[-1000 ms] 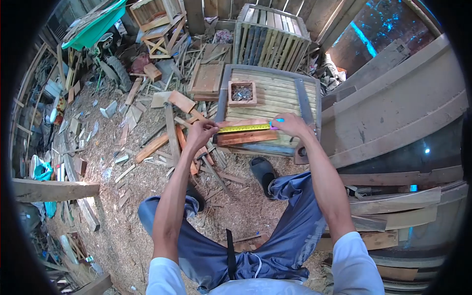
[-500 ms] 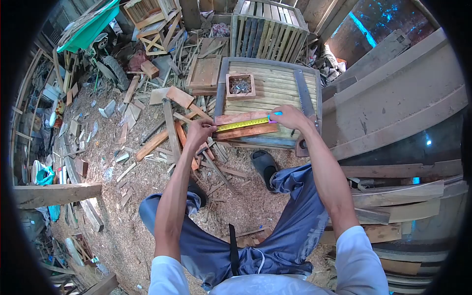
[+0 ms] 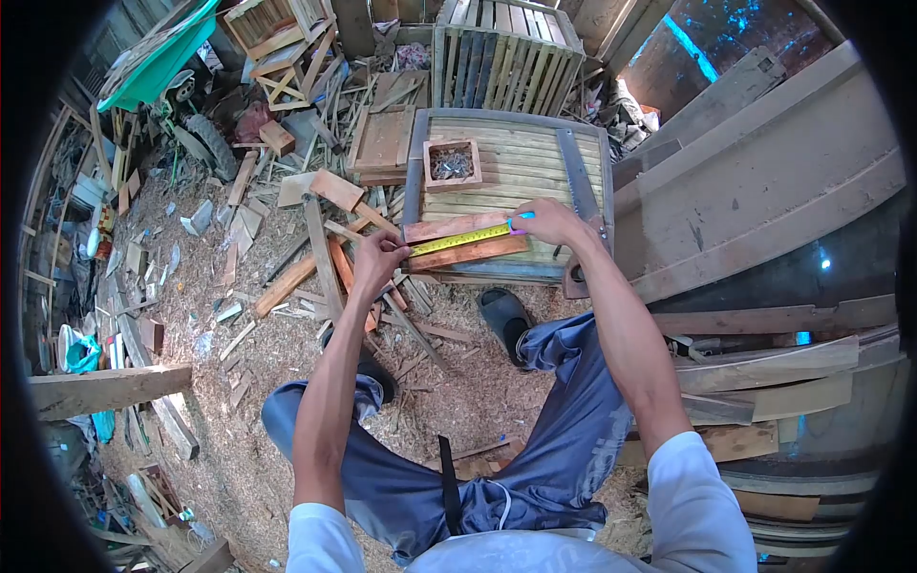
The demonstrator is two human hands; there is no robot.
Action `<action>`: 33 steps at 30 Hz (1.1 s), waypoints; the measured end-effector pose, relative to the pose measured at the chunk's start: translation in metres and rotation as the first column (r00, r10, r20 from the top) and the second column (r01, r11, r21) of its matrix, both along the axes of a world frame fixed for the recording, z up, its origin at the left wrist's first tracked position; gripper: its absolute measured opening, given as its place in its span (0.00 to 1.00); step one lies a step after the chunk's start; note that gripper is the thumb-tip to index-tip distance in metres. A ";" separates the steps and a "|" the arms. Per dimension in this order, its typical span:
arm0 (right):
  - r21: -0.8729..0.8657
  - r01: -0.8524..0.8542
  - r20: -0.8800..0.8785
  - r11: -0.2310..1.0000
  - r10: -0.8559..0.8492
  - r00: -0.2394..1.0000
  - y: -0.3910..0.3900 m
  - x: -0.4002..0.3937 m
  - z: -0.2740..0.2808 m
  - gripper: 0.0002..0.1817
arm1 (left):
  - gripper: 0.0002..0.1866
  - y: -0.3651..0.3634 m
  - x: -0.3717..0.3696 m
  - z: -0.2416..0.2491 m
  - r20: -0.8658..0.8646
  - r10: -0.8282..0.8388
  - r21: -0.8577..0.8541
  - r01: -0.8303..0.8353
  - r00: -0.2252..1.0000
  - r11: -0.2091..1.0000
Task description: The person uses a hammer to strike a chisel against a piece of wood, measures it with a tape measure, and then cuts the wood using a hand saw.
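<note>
A yellow tape measure is stretched along two short wooden boards on a low slatted bench. My left hand pinches the tape's free end at the boards' left end. Its blue and pink case is gripped in my right hand, near the boards' right end. The far board is pale reddish, and the near board is more orange. Past my right hand lies a handsaw on the bench. A square wooden box with what look like nails sits farther back.
The slatted bench stands before my feet. Wood offcuts and a hammer-like tool lie to the left on sawdust. A slatted crate is behind the bench. Long planks are stacked at right.
The whole view has shifted slightly, so the bench and boards appear a little farther left and up. Both hands keep the tape stretched along the boards.
</note>
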State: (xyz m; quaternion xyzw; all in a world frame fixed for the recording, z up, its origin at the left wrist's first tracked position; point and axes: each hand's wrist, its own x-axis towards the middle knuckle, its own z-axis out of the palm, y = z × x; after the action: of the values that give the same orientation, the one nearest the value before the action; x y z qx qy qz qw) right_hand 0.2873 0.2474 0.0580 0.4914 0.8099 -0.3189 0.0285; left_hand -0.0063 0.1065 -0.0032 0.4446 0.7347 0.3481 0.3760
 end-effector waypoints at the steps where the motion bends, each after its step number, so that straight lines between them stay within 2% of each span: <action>1: 0.003 -0.004 0.006 1.000 0.004 1.000 0.000 0.000 0.001 0.24 | 0.10 0.000 0.001 0.000 -0.011 0.003 0.002 -0.003 1.000 1.000; 11: -0.069 -0.029 0.061 0.997 0.033 0.998 0.003 0.000 0.001 0.25 | 0.10 0.001 -0.001 -0.010 0.003 0.023 0.018 -0.023 1.000 1.000; 16: -0.116 -0.018 0.062 0.993 0.025 0.998 0.003 0.002 0.003 0.25 | 0.10 0.000 0.002 -0.003 -0.003 0.031 0.008 -0.031 1.000 0.999; 19: -0.142 -0.028 0.096 0.989 0.041 0.995 0.003 0.000 0.005 0.22 | 0.10 -0.002 0.005 0.006 0.020 0.037 -0.021 -0.037 0.999 0.999; 31: -0.138 0.017 0.132 0.990 0.001 0.991 0.002 -0.003 0.011 0.21 | 0.11 -0.003 0.007 0.009 0.002 0.028 -0.029 -0.028 1.000 0.999; 33: -0.124 0.007 0.118 0.992 0.008 0.993 0.002 -0.001 0.006 0.25 | 0.11 -0.002 0.007 0.008 0.038 0.036 -0.016 -0.036 0.999 0.999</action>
State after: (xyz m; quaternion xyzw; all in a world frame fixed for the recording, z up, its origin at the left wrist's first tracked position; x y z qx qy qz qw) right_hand 0.2862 0.2496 0.0644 0.5065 0.7855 -0.3391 0.1072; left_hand 0.0004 0.1041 0.0044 0.4218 0.7379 0.3576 0.3869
